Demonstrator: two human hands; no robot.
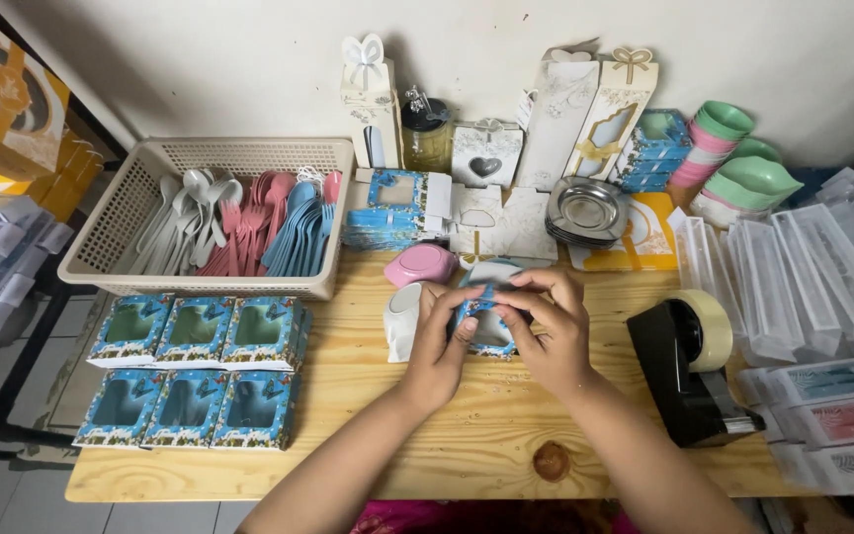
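Head view: left hand [439,346] and right hand [551,331] meet over the pale wooden table [368,396], fingers of both pinched together on a small blue windowed cardboard box [487,321] held at table centre, just above the surface. White plastic bowl [403,318] just left of the left hand, pink plastic bowl [421,263] behind it. Six finished blue boxes [195,366] in two rows well left. Beige basket of plastic spoons [212,213] behind those. Black tape dispenser [689,371] near the right hand.
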